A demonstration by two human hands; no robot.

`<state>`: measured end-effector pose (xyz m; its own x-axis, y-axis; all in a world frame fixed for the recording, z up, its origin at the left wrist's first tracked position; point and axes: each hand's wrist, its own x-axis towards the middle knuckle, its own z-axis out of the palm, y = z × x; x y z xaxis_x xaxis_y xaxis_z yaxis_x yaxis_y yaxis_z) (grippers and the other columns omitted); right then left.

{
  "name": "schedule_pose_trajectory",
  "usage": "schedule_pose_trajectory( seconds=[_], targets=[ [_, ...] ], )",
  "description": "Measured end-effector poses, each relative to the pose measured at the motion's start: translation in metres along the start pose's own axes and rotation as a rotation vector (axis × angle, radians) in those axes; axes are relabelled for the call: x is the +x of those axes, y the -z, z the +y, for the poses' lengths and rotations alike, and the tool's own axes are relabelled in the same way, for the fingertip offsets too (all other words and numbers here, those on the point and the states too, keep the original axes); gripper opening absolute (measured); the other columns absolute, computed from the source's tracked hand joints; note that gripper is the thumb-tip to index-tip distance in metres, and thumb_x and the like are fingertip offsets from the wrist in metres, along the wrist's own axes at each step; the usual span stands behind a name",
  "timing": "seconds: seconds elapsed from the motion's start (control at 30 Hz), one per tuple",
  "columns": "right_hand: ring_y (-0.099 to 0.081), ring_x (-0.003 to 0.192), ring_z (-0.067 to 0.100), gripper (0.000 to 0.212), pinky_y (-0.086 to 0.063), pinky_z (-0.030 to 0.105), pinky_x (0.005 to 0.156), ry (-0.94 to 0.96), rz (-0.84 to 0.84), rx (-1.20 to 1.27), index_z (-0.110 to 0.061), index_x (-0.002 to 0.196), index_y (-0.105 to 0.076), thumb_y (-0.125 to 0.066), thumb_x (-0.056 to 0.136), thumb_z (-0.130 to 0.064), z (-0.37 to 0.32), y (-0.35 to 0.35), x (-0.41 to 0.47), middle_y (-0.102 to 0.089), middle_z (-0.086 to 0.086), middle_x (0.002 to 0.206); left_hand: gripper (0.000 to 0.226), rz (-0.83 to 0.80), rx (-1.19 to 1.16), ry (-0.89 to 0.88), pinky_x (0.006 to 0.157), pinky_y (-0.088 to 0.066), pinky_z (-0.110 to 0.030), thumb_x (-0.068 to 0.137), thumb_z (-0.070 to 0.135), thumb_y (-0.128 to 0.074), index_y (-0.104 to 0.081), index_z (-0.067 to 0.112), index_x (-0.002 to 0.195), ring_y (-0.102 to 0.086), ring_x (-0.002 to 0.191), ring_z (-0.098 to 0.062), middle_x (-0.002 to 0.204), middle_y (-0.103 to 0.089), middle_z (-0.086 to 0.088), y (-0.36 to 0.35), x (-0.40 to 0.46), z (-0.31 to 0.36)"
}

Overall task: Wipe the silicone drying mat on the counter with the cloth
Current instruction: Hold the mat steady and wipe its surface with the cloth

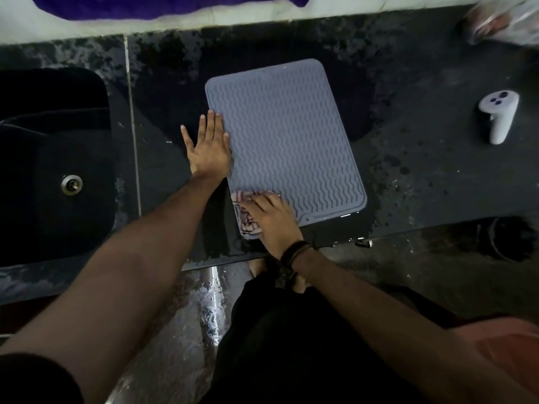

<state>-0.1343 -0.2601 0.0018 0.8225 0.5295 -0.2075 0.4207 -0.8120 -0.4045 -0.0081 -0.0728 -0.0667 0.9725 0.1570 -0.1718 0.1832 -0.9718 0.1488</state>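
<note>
A grey silicone drying mat (287, 135) with wavy ridges lies on the wet black counter (408, 176), its long side running away from me. My left hand (208, 144) rests flat with fingers spread on the mat's left edge, half on the counter. My right hand (271, 220) presses a crumpled pinkish striped cloth (246, 217) onto the mat's near left corner; most of the cloth is hidden under the hand.
A black sink (55, 170) with a metal drain (71, 184) is set into the counter at the left. A white hand controller (498, 116) lies on the counter at the right. A blurred plastic-wrapped item (501, 21) sits at the far right corner. Water pools around the mat.
</note>
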Motion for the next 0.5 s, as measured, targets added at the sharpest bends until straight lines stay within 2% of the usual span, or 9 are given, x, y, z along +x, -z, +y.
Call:
schedule_pose_trajectory(
  seconds=[0.17, 0.23, 0.3, 0.4, 0.5],
  targets=[
    [-0.044, 0.123, 0.027, 0.057, -0.038, 0.042, 0.101, 0.108, -0.049, 0.056, -0.019, 0.128, -0.056, -0.053, 0.073, -0.001, 0.024, -0.001, -0.057, -0.056, 0.002, 0.128, 0.057, -0.038, 0.069, 0.009, 0.122, 0.011, -0.057, 0.109, 0.035, -0.008, 0.003, 0.015, 0.162, 0.007, 0.156, -0.017, 0.170, 0.005, 0.000, 0.005, 0.003, 0.001],
    [-0.047, 0.117, 0.030, 0.061, -0.043, 0.043, 0.095, 0.073, 0.020, 0.096, -0.019, 0.123, -0.059, -0.055, 0.065, 0.004, 0.036, 0.008, -0.053, -0.059, 0.003, 0.124, 0.057, -0.044, 0.112, 0.009, 0.123, 0.011, -0.055, 0.109, 0.034, -0.008, 0.003, 0.014, 0.162, 0.010, 0.156, -0.018, 0.170, 0.007, -0.001, 0.007, 0.003, 0.000],
    [-0.046, 0.117, 0.029, 0.065, -0.043, 0.043, 0.094, -0.034, 0.128, 0.091, -0.019, 0.126, -0.057, -0.057, 0.066, 0.006, 0.048, 0.016, -0.036, -0.057, 0.003, 0.126, 0.058, -0.022, 0.128, -0.006, 0.124, 0.007, -0.054, 0.110, 0.033, -0.014, -0.002, 0.012, 0.162, 0.008, 0.156, -0.020, 0.170, 0.005, -0.004, 0.010, 0.000, 0.003],
    [-0.040, 0.125, 0.028, 0.065, -0.038, 0.045, 0.101, -0.085, 0.103, 0.025, -0.018, 0.137, -0.049, -0.060, 0.075, 0.000, 0.064, 0.021, -0.012, -0.051, 0.003, 0.136, 0.058, 0.065, 0.030, -0.007, 0.125, 0.006, -0.050, 0.110, 0.035, -0.020, -0.016, 0.007, 0.161, -0.004, 0.157, -0.023, 0.169, -0.011, -0.010, 0.015, -0.018, 0.013],
    [-0.040, 0.126, 0.030, 0.066, -0.032, 0.043, 0.099, -0.063, 0.098, -0.007, -0.016, 0.138, -0.047, -0.060, 0.076, 0.001, 0.070, 0.014, -0.009, -0.050, 0.005, 0.137, 0.060, -0.010, 0.055, -0.002, 0.125, 0.007, -0.052, 0.109, 0.040, -0.015, -0.013, 0.009, 0.161, -0.005, 0.157, -0.022, 0.169, -0.012, -0.007, 0.009, -0.051, 0.019]
  ],
)
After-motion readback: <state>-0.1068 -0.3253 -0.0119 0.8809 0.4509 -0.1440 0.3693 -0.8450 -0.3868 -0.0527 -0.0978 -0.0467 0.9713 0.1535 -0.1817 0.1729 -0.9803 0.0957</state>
